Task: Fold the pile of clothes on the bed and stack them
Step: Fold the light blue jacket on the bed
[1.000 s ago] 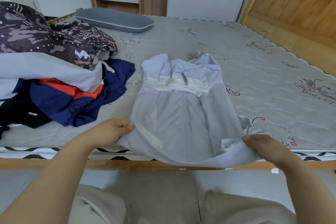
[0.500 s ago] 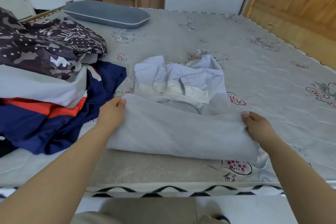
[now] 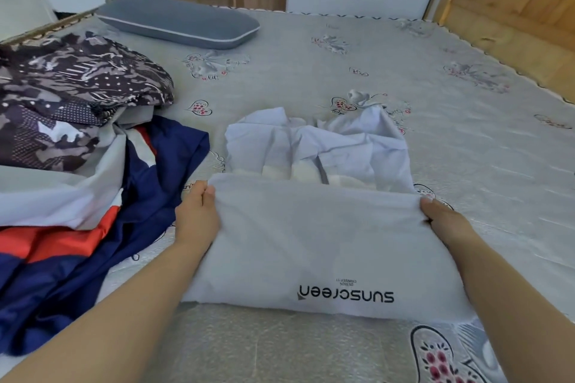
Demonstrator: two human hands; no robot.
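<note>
Lying on the bed (image 3: 435,146) near its front edge, slightly right of centre: pale grey garment (image 3: 311,242), folded over on itself, black "sunscreen" lettering showing upside down on the near part. Folded edge running straight across between the two hands. Beyond that edge, the garment's upper part bunching in wrinkles, whitish lining peeking out beneath.

Left hand (image 3: 197,216) gripping the left end of the folded edge, thumb lying on top of the cloth, remaining fingers tucking under it. Grip closing on the garment.

Right hand (image 3: 443,219) pinching the right end of the same edge, fingers curling around the fabric. Grip likewise closing on the garment. Both forearms reaching in from the front edge of the bed.

Sitting along the left edge of the bed: pile of clothes (image 3: 71,149), unfolded. Dark patterned fabric (image 3: 77,93) lying uppermost and farthest back; white cloth below it; navy garment with orange and white bands (image 3: 102,233) spreading toward the front, its edge just beside the left hand. Touching or not: cannot tell.

Resting near the far left corner of the bed: grey pillow with white piping (image 3: 177,22), well apart from the garment.

Covering the bed: grey quilted sheet with printed heart and floral motifs.
</note>
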